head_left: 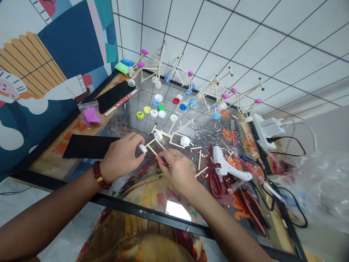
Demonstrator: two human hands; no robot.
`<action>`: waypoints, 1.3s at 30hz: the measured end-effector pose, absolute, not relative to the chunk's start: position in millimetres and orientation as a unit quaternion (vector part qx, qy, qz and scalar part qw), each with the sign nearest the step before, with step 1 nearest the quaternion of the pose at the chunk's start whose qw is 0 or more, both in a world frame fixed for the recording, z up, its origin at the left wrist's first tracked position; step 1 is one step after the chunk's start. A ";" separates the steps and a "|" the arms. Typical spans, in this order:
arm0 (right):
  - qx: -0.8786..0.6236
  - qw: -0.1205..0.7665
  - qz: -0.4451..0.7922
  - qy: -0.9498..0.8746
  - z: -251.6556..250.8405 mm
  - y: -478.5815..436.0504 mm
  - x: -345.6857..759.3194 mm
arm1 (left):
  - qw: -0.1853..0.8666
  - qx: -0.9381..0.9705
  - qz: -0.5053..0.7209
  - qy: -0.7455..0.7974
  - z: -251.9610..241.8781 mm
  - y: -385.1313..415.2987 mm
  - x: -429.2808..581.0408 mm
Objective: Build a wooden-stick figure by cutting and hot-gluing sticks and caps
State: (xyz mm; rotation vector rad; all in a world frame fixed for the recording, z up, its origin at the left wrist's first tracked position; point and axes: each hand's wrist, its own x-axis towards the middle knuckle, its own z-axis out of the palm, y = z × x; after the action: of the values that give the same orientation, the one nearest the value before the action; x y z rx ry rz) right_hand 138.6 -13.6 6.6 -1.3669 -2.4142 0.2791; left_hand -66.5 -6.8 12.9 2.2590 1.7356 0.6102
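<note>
Between thumb and fingers, my left hand (124,154) pinches a white bottle cap (142,148) at the end of a small wooden stick frame (152,150). My right hand (176,168) is closed on the near stick of that same frame, its fingertips pressed together. Just beyond my fingers lies a bigger stick model (171,136) with white caps (185,141) on it as wheels. Whether the two frames are joined, I cannot tell. Loose cut sticks (200,159) lie to the right of my right hand.
A white glue gun (226,163), red-handled scissors (215,183) and red pliers (252,211) lie on the right. Loose coloured caps (161,107) are scattered farther back, with several stick models (209,92) along the wall. A power strip (265,129) and cables sit at the right edge.
</note>
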 end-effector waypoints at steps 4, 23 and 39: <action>-0.477 0.161 0.085 -0.860 8.9 -13.0 139.0 | 0.112 0.772 0.206 0.592 12.6 -6.7 -66.9; -0.510 0.270 0.083 -0.812 18.8 -6.8 178.8 | 0.114 0.769 0.186 0.601 15.3 -6.3 -67.6; -0.526 0.210 0.173 -0.806 1.4 -24.6 182.6 | 0.116 0.767 0.180 0.606 15.1 -5.5 -67.5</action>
State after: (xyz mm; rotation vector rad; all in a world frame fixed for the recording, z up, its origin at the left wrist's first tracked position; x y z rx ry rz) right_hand 182.6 -24.6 1.4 -1.4614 -2.2414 0.4815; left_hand -67.5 -5.5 15.1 2.2454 1.7740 0.5259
